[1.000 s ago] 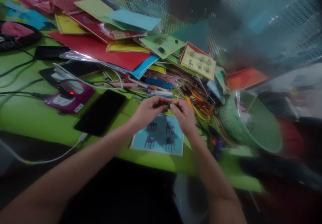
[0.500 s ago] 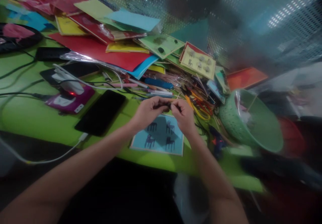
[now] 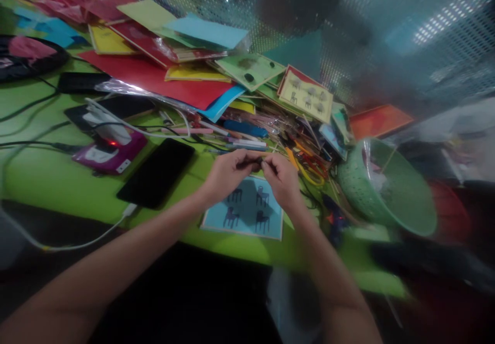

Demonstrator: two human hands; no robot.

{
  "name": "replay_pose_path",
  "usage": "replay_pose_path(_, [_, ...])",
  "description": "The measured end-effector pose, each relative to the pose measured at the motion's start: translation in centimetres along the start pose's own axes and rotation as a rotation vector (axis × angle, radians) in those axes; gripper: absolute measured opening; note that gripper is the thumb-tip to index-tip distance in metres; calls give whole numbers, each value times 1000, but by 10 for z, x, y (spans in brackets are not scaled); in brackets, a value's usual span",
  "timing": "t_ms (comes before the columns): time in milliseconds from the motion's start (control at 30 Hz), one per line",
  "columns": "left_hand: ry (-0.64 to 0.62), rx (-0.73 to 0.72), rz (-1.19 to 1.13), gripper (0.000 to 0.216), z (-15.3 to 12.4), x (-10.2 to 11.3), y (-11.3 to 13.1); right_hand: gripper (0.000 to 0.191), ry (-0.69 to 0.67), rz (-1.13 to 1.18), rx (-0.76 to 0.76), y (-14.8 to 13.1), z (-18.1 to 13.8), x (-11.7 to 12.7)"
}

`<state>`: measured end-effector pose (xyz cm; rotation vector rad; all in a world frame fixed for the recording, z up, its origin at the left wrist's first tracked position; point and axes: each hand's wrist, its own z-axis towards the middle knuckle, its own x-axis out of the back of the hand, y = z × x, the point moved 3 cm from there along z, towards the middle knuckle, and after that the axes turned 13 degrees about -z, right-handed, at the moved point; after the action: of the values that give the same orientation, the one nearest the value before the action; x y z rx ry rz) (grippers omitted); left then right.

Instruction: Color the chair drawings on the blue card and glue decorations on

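Note:
Over the far edge of a light blue card [image 3: 247,220], my left hand [image 3: 231,173] and my right hand [image 3: 281,176] meet fingertip to fingertip. Both are closed in a pinch around something small and dark, too small and too hidden to name. Dark chair pictures stand on the card, which lies flat near the table's front edge; its upper part is in the shadow of my hands. Just beyond my right hand lie scissors with yellow-orange handles [image 3: 311,174]. Pens [image 3: 247,142] lie beyond my left hand.
A black phone [image 3: 157,174] with a white cable lies left, beside a purple power strip [image 3: 110,153] with a red light. Coloured cards and red paper [image 3: 166,83] pile up behind. A green basket [image 3: 386,186] stands right, near a dark glue gun [image 3: 333,217].
My hands stay together in nearly the same pose, with only slight finger movement. The whole view has shifted very slightly.

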<state>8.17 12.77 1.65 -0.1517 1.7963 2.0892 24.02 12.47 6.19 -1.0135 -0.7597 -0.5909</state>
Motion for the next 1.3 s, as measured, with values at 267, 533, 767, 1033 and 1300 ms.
replay_pose_path(267, [18, 23, -2, 22, -1, -3, 2, 16, 83, -6, -42, 0, -2, -4])
replay_pose_path(533, [0, 125, -166, 31, 3, -4, 2, 17, 36, 59, -49, 0, -3, 1])
replay_pose_path(767, [14, -30, 57, 27, -1, -2, 3, 15, 28, -64, 12, -2, -1, 2])
replay_pose_path(1033, [30, -79, 143, 23, -3, -4, 1, 15, 133, -59, -22, -6, -3, 3])
replay_pose_path(1300, [-44, 101, -203, 25, 2, -9, 3, 12, 53, 247, -146, 1, -1, 1])
